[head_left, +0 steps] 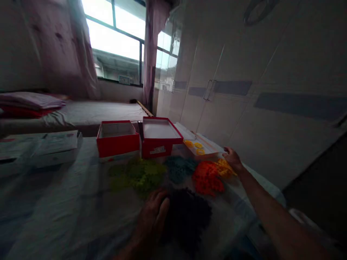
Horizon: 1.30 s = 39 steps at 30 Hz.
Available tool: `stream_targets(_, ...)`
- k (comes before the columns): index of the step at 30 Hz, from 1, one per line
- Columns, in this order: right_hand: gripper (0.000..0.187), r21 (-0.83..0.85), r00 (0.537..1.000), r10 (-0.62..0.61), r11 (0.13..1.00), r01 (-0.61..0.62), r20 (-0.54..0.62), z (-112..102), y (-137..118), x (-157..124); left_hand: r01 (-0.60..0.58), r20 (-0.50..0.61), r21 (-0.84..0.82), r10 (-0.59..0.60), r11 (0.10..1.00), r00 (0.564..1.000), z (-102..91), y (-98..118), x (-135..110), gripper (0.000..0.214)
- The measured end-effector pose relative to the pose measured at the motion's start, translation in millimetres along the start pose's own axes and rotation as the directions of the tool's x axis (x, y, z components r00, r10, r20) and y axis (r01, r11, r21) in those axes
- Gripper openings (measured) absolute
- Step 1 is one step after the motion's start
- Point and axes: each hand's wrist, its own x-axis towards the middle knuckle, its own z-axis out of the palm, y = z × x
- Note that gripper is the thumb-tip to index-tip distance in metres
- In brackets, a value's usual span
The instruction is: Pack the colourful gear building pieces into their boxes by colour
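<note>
My left hand (155, 211) rests at the left edge of a dark, nearly black pile of small pieces (188, 216). Its fingers are curled close together, and any small thing in them is hidden. My right hand (231, 158) is at the right end of a shallow box (208, 155), its thumb and fingertips drawn together; what they pinch, if anything, does not show. A few yellow flat pieces (199, 146) lie inside that box. Below the right hand is an orange-yellow pile (226, 169), beside a red-orange pile (207, 178).
Green pieces (145, 175) and teal pieces (180, 169) lie heaped on the cloth-covered surface (62, 213). Behind them stand an open red box (118, 144) and a second red box (157, 148). White boxes (56, 148) are at left. A wardrobe (230, 97) rises along the right.
</note>
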Motion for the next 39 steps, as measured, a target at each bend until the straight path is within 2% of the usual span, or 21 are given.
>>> stream_targets(3,0.059,-0.009,1.000,0.021,1.000,-0.021,0.013,-24.0,20.9,-19.7,-0.003,-0.013,-0.021,0.003,1.000,1.000,-1.6,2.1,-0.9,0.042)
stream_targets(6,0.062,-0.003,0.998,0.017,1.000,-0.017,0.067,-32.3,33.3,-37.4,0.016,-0.014,-0.025,-0.016,1.000,1.000,-2.1,3.1,-1.4,0.042)
stream_targets(10,0.077,0.027,0.976,-0.033,0.999,0.028,0.215,-19.3,38.4,-51.3,0.035,-0.013,-0.014,-0.035,0.999,0.999,-1.7,2.5,-1.7,0.042)
stream_targets(13,0.088,-0.060,0.966,-0.076,0.994,0.094,0.248,-8.1,39.8,-52.0,0.033,-0.017,-0.006,-0.033,0.999,0.999,-1.8,1.0,-1.8,0.041)
stream_targets(16,0.087,-0.172,0.959,-0.091,0.975,0.141,0.270,-5.7,39.3,-48.9,0.033,-0.012,-0.003,-0.033,0.999,0.999,-2.0,-0.8,-1.6,0.041)
stream_targets(19,0.077,-0.247,0.950,-0.088,0.955,0.166,0.300,-9.7,34.4,-46.6,0.028,-0.013,-0.012,-0.028,1.000,1.000,-2.0,-2.3,-0.5,0.041)
stream_targets(26,0.053,-0.428,0.966,-0.093,0.883,0.193,0.242,-5.4,17.3,-44.7,0.038,-0.028,0.008,-0.037,0.999,0.999,-2.4,1.0,0.8,0.043)
stream_targets(31,0.049,-0.467,0.979,-0.081,0.869,0.161,0.187,2.9,12.8,-44.5,0.026,-0.027,0.004,-0.026,1.000,0.999,-3.1,1.1,-0.1,0.043)
stream_targets(35,0.041,-0.484,0.980,-0.116,0.856,0.182,0.163,-1.9,10.9,-47.7,0.021,-0.032,-0.008,-0.021,1.000,0.999,-2.1,-1.6,-1.1,0.042)
stream_targets(39,0.041,-0.507,0.984,-0.128,0.844,0.173,0.123,-7.7,13.6,-50.7,0.022,-0.029,-0.009,-0.022,1.000,0.999,-1.0,-3.4,-0.6,0.042)
